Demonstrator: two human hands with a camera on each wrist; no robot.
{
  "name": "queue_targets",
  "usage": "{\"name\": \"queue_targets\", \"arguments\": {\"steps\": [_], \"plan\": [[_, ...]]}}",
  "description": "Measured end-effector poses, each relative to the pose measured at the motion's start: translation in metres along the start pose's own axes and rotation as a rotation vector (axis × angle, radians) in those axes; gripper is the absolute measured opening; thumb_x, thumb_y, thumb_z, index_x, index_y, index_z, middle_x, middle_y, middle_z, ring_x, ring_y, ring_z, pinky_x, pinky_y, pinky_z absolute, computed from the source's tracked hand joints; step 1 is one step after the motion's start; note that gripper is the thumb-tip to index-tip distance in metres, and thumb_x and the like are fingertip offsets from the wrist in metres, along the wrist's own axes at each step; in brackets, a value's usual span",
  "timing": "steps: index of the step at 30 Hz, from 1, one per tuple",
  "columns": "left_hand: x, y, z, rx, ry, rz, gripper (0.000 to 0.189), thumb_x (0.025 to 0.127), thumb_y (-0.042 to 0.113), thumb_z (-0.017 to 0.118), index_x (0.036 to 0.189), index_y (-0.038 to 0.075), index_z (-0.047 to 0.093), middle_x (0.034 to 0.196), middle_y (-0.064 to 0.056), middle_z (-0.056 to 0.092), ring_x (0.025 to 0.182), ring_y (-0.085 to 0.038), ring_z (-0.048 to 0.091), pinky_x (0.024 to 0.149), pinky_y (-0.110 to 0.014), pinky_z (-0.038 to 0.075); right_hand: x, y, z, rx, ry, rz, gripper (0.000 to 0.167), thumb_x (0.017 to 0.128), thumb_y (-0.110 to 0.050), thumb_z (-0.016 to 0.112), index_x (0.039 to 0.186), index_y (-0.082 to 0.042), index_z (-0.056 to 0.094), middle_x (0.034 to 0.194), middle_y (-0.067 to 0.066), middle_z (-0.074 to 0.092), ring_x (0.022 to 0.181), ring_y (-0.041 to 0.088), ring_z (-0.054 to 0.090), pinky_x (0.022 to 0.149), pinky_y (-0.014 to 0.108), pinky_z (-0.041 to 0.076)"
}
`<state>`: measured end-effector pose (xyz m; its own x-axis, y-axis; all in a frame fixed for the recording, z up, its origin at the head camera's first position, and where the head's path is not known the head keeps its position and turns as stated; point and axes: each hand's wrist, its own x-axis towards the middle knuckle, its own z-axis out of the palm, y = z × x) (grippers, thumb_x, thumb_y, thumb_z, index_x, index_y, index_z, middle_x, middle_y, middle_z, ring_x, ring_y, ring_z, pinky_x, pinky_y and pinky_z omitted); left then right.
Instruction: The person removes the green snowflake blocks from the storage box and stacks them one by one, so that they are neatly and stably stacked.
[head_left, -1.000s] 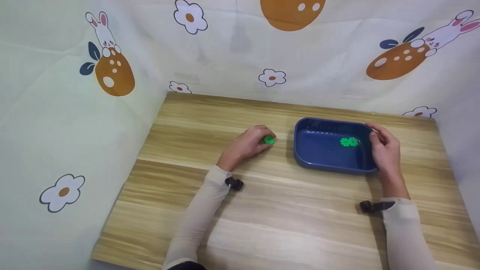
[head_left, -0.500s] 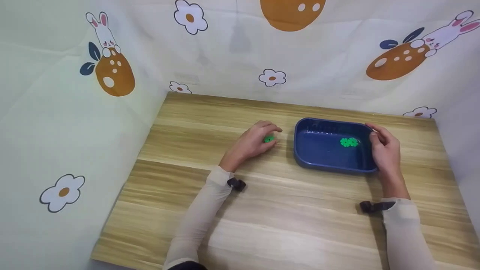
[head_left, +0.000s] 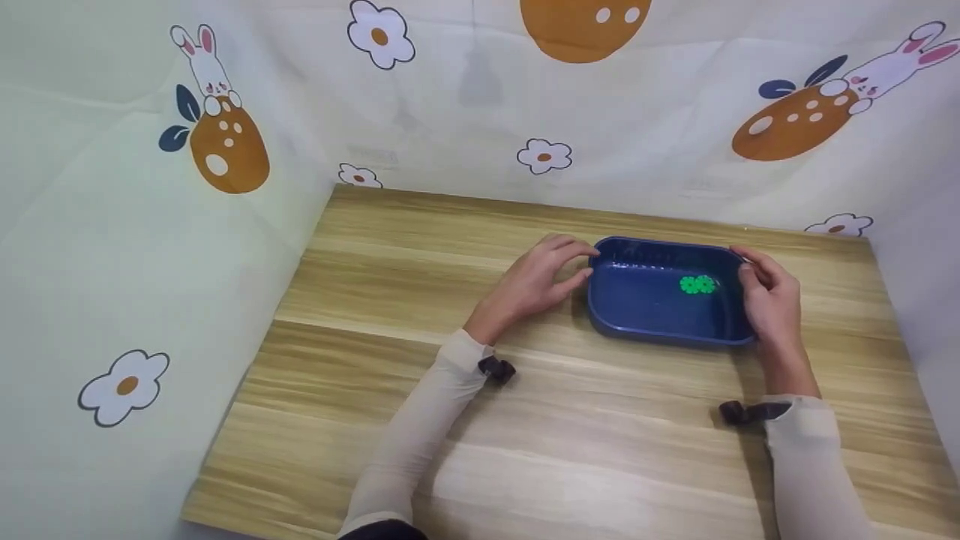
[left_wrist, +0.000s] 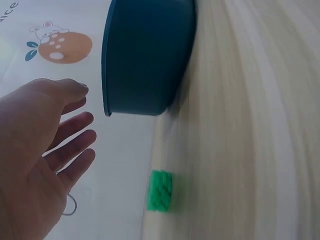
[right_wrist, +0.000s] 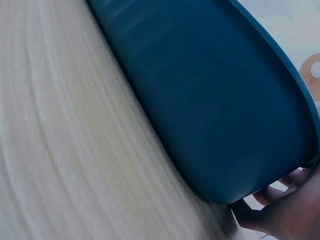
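A dark blue rectangular plastic box (head_left: 652, 300) stands on the wooden table. Inside it, toward the right, lie two joined green flower-shaped pieces (head_left: 697, 285). My right hand (head_left: 772, 296) grips the box's right end, thumb at the rim; the right wrist view shows fingers (right_wrist: 270, 195) around the outside of that end. At the left rim is my left hand (head_left: 536, 277), its fingers spread and holding nothing; whether they touch the rim I cannot tell. In the left wrist view a small green piece (left_wrist: 160, 191) rests on the table, hidden behind the left hand in the head view.
Wooden table surface (head_left: 570, 435) stretches in front of and left of the box. A printed cloth (head_left: 450, 112) with rabbits and flowers hangs behind the table and along its sides. Each wrist carries a black strapped camera.
My left hand has let go of the green piece, opened its fingers and moved right to the box's left rim. The right hand and the box have stayed in place.
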<state>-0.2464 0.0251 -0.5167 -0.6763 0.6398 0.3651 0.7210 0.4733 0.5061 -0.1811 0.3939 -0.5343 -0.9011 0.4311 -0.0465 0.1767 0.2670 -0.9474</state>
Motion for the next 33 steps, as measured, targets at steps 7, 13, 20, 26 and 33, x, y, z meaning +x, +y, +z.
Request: {"name": "queue_targets", "arguments": {"steps": [7,13,20,26,33], "plan": [[0.019,0.015,0.012,-0.017,-0.021,0.022,0.033,0.109,0.030,0.066,0.139,0.018,0.071,0.143,-0.001,0.070,0.138,-0.017,0.061,0.120,-0.028,0.047,0.002,0.004,0.000,0.002,0.002,-0.003,0.038,0.110,-0.020,0.057,0.145,-0.017,0.071,0.124,-0.019,0.074,0.106,0.003,0.053,0.084,0.015,0.040],[0.036,0.025,0.023,-0.017,-0.081,0.042,0.034,0.109,0.031,0.065,0.140,0.018,0.070,0.145,-0.001,0.069,0.141,-0.016,0.060,0.122,-0.027,0.045,0.002,0.001,-0.001,-0.022,-0.004,0.001,0.038,0.110,-0.020,0.057,0.146,-0.016,0.070,0.126,-0.018,0.074,0.110,0.001,0.054,0.087,0.014,0.040],[0.055,0.042,0.039,0.016,-0.178,0.026,0.038,0.110,0.034,0.063,0.145,0.020,0.067,0.146,0.002,0.068,0.141,-0.014,0.059,0.120,-0.025,0.046,0.002,0.000,-0.001,-0.017,-0.006,0.007,0.038,0.110,-0.019,0.057,0.146,-0.016,0.070,0.121,-0.020,0.074,0.108,0.001,0.054,0.087,0.014,0.040],[0.070,0.052,0.053,0.051,-0.249,0.006,0.039,0.110,0.037,0.061,0.146,0.021,0.067,0.147,0.003,0.067,0.142,-0.011,0.058,0.120,-0.023,0.044,0.003,0.000,0.000,-0.021,-0.006,0.000,0.038,0.109,-0.019,0.058,0.145,-0.016,0.070,0.114,-0.016,0.075,0.102,0.004,0.053,0.083,0.016,0.040],[0.084,0.060,0.067,0.062,-0.322,-0.015,0.040,0.110,0.038,0.062,0.147,0.023,0.065,0.148,0.005,0.066,0.140,-0.009,0.058,0.118,-0.022,0.045,0.003,0.001,0.000,0.011,-0.007,-0.007,0.038,0.110,-0.017,0.058,0.145,-0.015,0.070,0.119,-0.018,0.075,0.110,0.000,0.056,0.089,0.012,0.042]]}}
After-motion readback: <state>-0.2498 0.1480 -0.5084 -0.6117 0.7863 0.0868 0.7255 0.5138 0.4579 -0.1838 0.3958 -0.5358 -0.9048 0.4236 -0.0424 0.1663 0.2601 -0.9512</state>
